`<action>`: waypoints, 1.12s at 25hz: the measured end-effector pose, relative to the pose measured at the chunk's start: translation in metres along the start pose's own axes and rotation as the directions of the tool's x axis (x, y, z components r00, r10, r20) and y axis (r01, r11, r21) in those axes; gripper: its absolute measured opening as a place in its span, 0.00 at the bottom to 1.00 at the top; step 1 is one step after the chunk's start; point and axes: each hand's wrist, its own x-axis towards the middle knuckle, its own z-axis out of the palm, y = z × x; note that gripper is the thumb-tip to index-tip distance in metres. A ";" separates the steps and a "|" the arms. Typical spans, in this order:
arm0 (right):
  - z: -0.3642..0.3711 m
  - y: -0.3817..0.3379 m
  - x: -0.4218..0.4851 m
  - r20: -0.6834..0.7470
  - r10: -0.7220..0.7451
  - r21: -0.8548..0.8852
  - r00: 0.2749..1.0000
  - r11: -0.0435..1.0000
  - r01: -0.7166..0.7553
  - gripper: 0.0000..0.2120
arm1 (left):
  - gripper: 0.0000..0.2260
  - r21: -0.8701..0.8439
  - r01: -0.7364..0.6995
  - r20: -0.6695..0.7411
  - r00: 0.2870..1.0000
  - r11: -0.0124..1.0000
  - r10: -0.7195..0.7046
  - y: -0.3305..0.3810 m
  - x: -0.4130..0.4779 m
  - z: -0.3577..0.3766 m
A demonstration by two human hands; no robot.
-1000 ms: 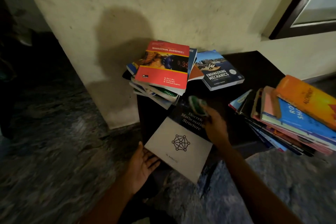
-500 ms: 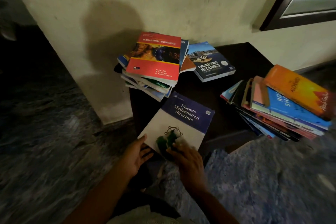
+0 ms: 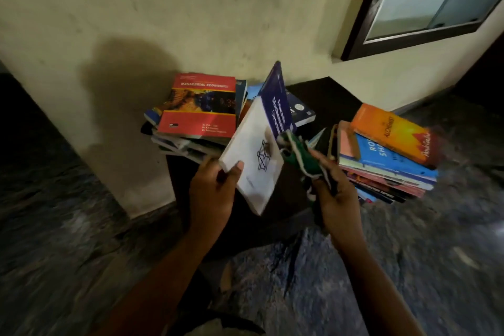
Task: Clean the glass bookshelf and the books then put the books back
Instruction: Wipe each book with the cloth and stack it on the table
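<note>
Although a leaning pile of books topped by a red softcover (image 3: 203,106) lies just beyond the left fingertips, it is not being handled.

The left hand (image 3: 215,194) grips the white-and-blue paperback textbook (image 3: 255,155) at its lower corner. The thumb is laid on the front cover and the fingers are curled behind. The book stands tilted on edge, lifted off the dark low table (image 3: 335,95), between the two hands.

Assessment: the book is of moderate weight, with a bendable cover that looks smooth and may slip. Held by one corner, it is likely to twist or sag under wiping pressure. A hold along the spine, with the thumb across the cover, would steady it better.

The right hand (image 3: 335,199) is closed round a green-and-white cloth (image 3: 300,155). The cloth's free end reaches past the fingertips to touch the cover's right edge. It is soft and limp, so it needs bunching in the palm to wipe firmly.

Outside the right fingers sits a second pile of books topped by an orange paperback (image 3: 392,133), fanned out and overhanging the table edge. It could slide if knocked.
</note>
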 end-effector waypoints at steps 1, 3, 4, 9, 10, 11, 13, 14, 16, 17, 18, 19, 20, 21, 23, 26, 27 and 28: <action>-0.004 -0.004 0.002 -0.049 -0.012 0.006 0.999 1.000 0.012 0.26 | 0.17 0.104 -0.180 -0.022 0.983 0.978 0.183 0.002 0.005 0.001; -0.009 -0.003 -0.005 -0.105 -0.002 0.027 0.994 1.000 0.005 0.27 | 0.16 0.176 -0.463 0.116 0.886 0.869 0.449 -0.015 0.008 0.006; -0.011 0.003 -0.012 -0.106 0.012 0.026 0.994 1.000 -0.010 0.27 | 0.16 0.188 -0.580 0.240 0.810 0.793 0.536 -0.040 0.005 0.007; 0.000 0.046 -0.049 0.034 0.157 -0.042 0.987 0.987 -0.156 0.23 | 0.28 0.294 -0.852 0.736 0.491 0.433 0.467 -0.185 -0.062 -0.012; 0.005 0.049 -0.052 0.064 0.184 -0.059 0.981 0.982 -0.180 0.23 | 0.27 0.317 -0.841 0.738 0.509 0.438 0.443 -0.191 -0.070 -0.014; 0.011 0.051 -0.053 0.085 0.219 -0.065 0.972 0.975 -0.214 0.23 | 0.26 0.323 -0.825 0.731 0.528 0.463 0.432 -0.189 -0.073 -0.015; 0.023 0.052 -0.045 0.141 0.272 -0.080 0.952 0.962 -0.263 0.23 | 0.23 0.339 -0.792 0.687 0.577 0.507 0.441 -0.177 -0.075 -0.015; 0.029 0.053 -0.037 0.170 0.284 -0.101 0.944 0.958 -0.270 0.22 | 0.20 0.369 -0.773 0.655 0.611 0.517 0.445 -0.173 -0.077 -0.017; 0.039 0.063 -0.011 0.194 0.276 -0.157 0.941 0.956 -0.248 0.21 | 0.17 0.462 -0.640 0.552 0.749 0.614 0.366 -0.165 -0.086 -0.023; 0.044 0.069 0.005 0.183 0.265 -0.185 0.947 0.955 -0.232 0.22 | 0.18 0.499 -0.477 0.455 0.855 0.724 0.249 -0.155 -0.092 -0.026; 0.050 0.078 0.023 0.172 0.248 -0.215 0.953 0.954 -0.209 0.22 | 0.19 0.485 -0.219 0.329 0.943 0.847 0.056 -0.144 -0.097 -0.029; 0.056 0.089 0.040 0.175 0.227 -0.257 0.958 0.950 -0.178 0.23 | 0.17 0.398 0.103 0.223 0.953 0.912 -0.205 -0.131 -0.099 -0.030; 0.064 0.099 0.055 0.189 0.216 -0.302 0.958 0.941 -0.153 0.24 | 0.15 0.277 0.398 0.174 0.875 0.875 -0.453 -0.119 -0.099 -0.031; 0.073 0.110 0.067 0.216 0.228 -0.363 0.949 0.921 -0.139 0.25 | 0.13 0.174 0.608 0.172 0.756 0.775 -0.632 -0.110 -0.096 -0.032; 0.090 0.131 0.075 0.271 0.235 -0.564 0.933 0.825 -0.044 0.26 | 0.12 0.008 0.829 0.228 0.543 0.559 -0.808 -0.100 -0.092 -0.032; 0.112 0.137 0.060 0.265 0.198 -0.725 0.944 0.686 0.060 0.25 | 0.15 -0.329 0.907 0.327 0.371 0.264 -0.869 -0.090 -0.088 -0.028; 0.121 0.132 0.047 0.277 0.211 -0.709 0.937 0.703 0.051 0.25 | 0.16 -0.402 0.894 0.332 0.344 0.198 -0.878 -0.089 -0.088 -0.028; 0.130 0.123 0.030 0.308 0.218 -0.696 0.926 0.715 0.063 0.24 | 0.17 -0.452 0.879 0.337 0.325 0.150 -0.884 -0.088 -0.087 -0.028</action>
